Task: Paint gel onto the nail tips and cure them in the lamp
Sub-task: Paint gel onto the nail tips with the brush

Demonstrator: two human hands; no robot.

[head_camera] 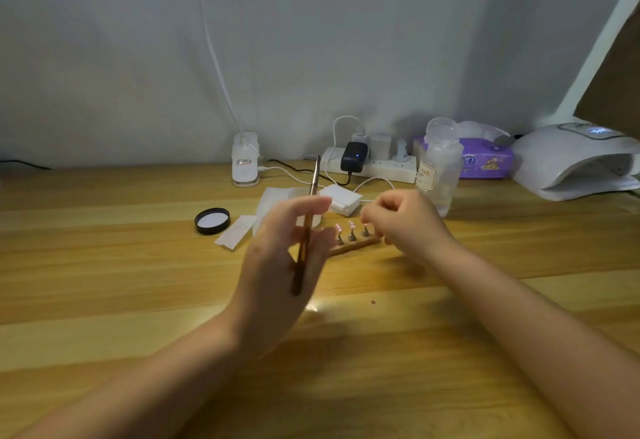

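left hand blurred; right hand hides holder end; lamp cut off rt edge.

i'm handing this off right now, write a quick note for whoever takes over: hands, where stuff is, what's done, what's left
Left hand: holds the brush upright between its fingers, raised above the table.
Right hand: fingers curled at the right end of the nail tip stand; whether it grips anything cannot be told.
Things: the stand sits mid-table with three nail tips showing on their holders. The black jar lid lies to the left. The curing lamp is at the far right, nothing visible inside it.
Done: the tips look pinkish, possibly painted already; too blurred to confirm.
Left: finish painting, then move the stand into the lamp to cure.
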